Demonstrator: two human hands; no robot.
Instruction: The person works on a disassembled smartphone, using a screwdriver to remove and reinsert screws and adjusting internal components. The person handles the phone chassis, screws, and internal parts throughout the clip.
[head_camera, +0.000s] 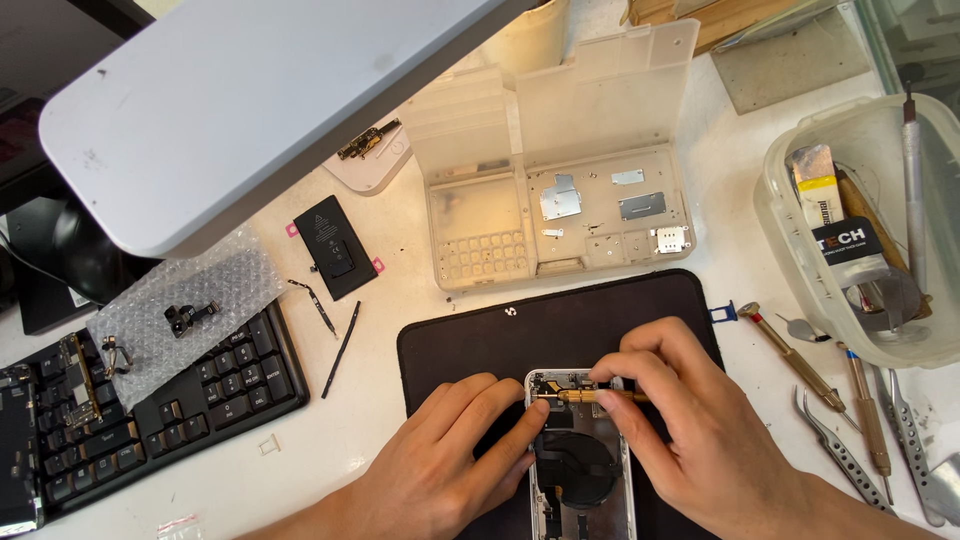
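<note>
An opened phone body (577, 455) lies on a black work mat (470, 345) near the table's front edge. My left hand (440, 460) rests on the mat and steadies the phone's left side with its fingertips. My right hand (690, 430) grips a small brass-coloured screwdriver (590, 396), held almost level with its tip at the phone's upper inner corner. A round black coil shows inside the phone below the tool.
A clear parts box (560, 170) with metal shields stands behind the mat. A black battery (334, 246), thin strips (342, 348), bubble wrap (190, 305) and a keyboard (200, 390) lie left. Screwdrivers and tweezers (840, 450) and a plastic tub (860, 230) sit right. A white lamp head (230, 100) overhangs.
</note>
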